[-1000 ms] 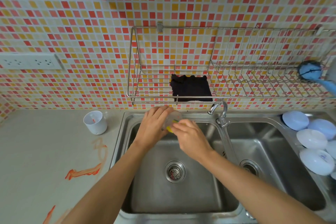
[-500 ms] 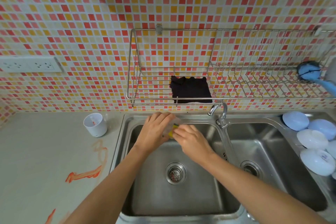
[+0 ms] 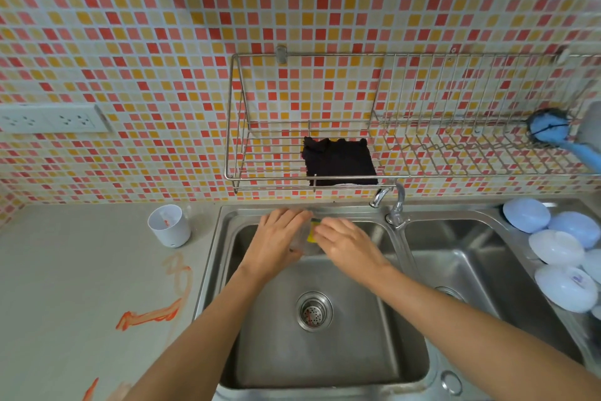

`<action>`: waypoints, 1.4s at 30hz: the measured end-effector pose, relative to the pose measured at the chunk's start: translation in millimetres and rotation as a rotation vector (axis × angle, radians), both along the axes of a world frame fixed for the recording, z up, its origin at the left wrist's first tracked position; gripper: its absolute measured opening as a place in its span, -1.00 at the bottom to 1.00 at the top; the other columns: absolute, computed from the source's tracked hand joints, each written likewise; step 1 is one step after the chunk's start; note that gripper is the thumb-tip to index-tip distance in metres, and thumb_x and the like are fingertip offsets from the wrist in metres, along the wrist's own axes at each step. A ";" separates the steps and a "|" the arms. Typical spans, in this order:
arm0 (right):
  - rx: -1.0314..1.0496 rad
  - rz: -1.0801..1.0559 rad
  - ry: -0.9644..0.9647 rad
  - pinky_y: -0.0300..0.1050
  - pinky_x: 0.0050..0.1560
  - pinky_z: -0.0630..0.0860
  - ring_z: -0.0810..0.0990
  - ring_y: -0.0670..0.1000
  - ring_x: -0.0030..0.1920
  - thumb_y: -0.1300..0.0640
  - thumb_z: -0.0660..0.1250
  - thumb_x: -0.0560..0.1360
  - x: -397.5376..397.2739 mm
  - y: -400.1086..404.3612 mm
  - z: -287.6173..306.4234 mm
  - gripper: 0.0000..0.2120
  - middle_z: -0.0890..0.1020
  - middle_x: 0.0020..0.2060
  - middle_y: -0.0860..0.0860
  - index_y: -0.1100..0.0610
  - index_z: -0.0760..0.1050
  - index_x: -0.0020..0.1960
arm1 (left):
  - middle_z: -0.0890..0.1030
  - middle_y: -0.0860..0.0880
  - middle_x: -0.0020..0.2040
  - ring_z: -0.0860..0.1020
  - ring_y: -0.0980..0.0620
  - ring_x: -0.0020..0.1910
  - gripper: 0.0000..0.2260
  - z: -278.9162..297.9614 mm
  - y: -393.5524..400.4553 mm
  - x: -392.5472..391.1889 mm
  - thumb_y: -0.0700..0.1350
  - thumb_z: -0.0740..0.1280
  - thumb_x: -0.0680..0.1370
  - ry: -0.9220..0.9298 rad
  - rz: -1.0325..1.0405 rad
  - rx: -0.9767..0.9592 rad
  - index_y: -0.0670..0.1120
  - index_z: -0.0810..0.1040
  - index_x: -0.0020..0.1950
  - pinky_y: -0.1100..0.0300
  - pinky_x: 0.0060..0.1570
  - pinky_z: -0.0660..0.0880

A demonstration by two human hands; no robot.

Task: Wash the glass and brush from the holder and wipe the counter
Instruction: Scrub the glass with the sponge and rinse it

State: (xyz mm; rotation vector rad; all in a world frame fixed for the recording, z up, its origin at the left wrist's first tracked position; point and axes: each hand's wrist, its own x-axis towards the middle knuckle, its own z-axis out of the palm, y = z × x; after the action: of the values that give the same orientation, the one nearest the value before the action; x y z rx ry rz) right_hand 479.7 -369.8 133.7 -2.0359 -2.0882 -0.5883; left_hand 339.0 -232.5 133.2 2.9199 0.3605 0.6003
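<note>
While the clear glass [image 3: 300, 239] is being held over the far side of the left sink basin [image 3: 325, 345], it is looking light, rigid and brittle, and probably slick if wet, so a knock against the steel wall could chip it. The left hand [image 3: 276, 239] is wrapping its fingers around the glass's side, which seems the safest place to hold such a smooth, round thing. The right hand [image 3: 346, 243] is pinching a yellow sponge [image 3: 313, 231] with a green scouring face and pressing it against the glass; the sponge is reading as soft and squashy, easy to push into a curved wall. The basins are showing brushed, dull-shining steel, with a perforated strainer [image 3: 314, 311] at the drain. On the pale matte surface [image 3: 65, 286] to the left, orange smears [image 3: 153, 314] are lying beside a white plastic holder [image 3: 169, 225], smooth and cylindrical. A blue-headed brush [image 3: 549, 130] is resting at the right end of the wire rack [image 3: 325, 177], well apart from the hands, near a dark folded cloth [image 3: 340, 161]. Pale rounded bowls [image 3: 556, 247] are sitting upturned at the far right.
</note>
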 end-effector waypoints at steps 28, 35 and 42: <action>0.175 0.119 0.130 -0.07 0.10 0.45 0.54 0.09 0.10 0.31 0.31 0.49 -1.1 5.9 10.3 -0.80 0.65 0.07 0.02 0.19 0.61 0.07 | 0.46 -0.02 0.32 0.40 0.03 0.27 -0.27 10.7 17.0 -9.7 0.12 0.51 0.38 -0.159 0.059 -0.263 -0.07 0.29 0.43 0.23 0.23 0.34; 0.073 0.119 0.147 0.00 0.05 0.51 0.52 0.08 0.09 0.28 0.19 0.41 -7.1 9.9 12.9 -0.69 0.66 0.02 0.02 0.19 0.63 0.05 | 0.49 0.00 0.29 0.44 0.06 0.22 -0.32 19.8 23.0 -5.8 0.04 0.55 0.36 -0.112 -0.002 -0.203 -0.05 0.35 0.39 0.25 0.17 0.40; 0.015 0.147 0.076 0.05 0.07 0.53 0.56 0.11 0.10 0.31 0.37 0.37 21.6 11.5 26.9 -0.74 0.67 0.00 -0.01 0.17 0.66 0.03 | 0.51 0.03 0.26 0.46 0.07 0.18 -0.28 21.1 18.6 -5.8 0.04 0.58 0.30 -0.023 -0.021 -0.196 -0.04 0.36 0.37 0.47 0.01 0.27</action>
State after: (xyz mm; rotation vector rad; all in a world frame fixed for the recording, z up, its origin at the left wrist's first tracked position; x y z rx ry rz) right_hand 501.2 -358.3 160.5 -1.8462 -2.1581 -0.4936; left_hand 333.2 -213.9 154.3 2.7245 0.3640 0.5609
